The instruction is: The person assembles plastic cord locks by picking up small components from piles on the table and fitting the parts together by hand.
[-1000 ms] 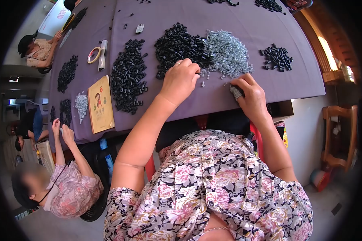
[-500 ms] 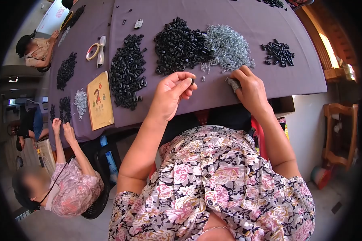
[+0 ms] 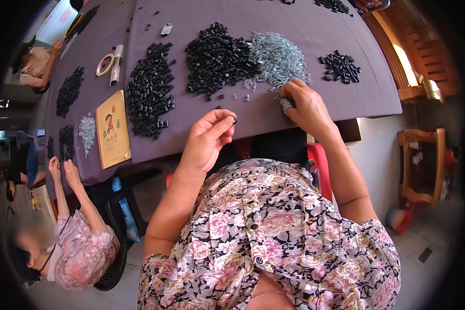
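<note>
Between thumb and forefinger, my left hand [image 3: 210, 135] pinches a small black piece [image 3: 234, 121], just off the table's near edge. My right hand [image 3: 306, 106] is closed at the near edge of the pile of clear springs [image 3: 279, 58]; its fingertips point down, and what they grip, if anything, is hidden. One right finger has a grey wrap [image 3: 285, 105]. A large pile of black pieces [image 3: 217, 57] touches the springs on the left. A few loose springs [image 3: 247, 97] lie in front of the piles.
Another black pile [image 3: 150, 93], a yellow booklet [image 3: 114, 130], a tape roll [image 3: 105, 65] and a clear roll [image 3: 117, 64] lie to the left. A smaller black pile [image 3: 340, 67] is at the right. A co-worker [image 3: 82, 248] sits at the left; another person is farther back.
My left hand has drawn back from the black pile toward me, with a small black piece in its fingertips. My right hand has stayed by the springs. The whole view has shifted slightly.
</note>
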`<state>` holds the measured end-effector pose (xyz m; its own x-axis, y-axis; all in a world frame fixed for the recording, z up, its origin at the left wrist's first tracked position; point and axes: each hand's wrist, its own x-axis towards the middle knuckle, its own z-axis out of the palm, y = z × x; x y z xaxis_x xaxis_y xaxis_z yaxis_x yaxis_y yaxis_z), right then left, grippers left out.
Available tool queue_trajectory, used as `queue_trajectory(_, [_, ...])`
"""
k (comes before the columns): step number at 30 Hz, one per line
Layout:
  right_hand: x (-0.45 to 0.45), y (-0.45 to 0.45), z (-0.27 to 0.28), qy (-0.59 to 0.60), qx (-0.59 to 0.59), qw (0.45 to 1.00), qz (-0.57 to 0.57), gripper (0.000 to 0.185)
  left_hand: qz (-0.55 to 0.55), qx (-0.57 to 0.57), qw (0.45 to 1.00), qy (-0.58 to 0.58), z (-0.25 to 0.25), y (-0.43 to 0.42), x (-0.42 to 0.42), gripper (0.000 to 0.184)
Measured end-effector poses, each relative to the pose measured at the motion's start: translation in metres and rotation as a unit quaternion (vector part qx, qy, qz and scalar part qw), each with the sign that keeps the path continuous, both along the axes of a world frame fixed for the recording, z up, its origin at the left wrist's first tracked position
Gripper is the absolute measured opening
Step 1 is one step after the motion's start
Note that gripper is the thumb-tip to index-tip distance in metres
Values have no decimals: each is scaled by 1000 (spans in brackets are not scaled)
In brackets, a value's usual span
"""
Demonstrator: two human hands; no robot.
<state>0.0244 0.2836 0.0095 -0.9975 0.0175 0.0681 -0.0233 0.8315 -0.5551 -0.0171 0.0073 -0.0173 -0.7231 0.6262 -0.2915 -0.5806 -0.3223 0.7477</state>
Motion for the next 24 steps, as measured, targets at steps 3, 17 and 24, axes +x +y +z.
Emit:
queue_trajectory(3, [-1, 1, -8, 14, 8, 1000, 3, 25, 24, 44, 996, -71, 2, 0, 4, 11])
queue_trajectory(17, [17, -55, 22, 28, -104, 982, 153, 25, 18, -64, 997, 44, -2, 19, 15, 13])
queue_trajectory(24, [16, -52, 27, 18, -108, 981, 159, 31, -1, -127, 985, 116, 0, 18, 17, 15])
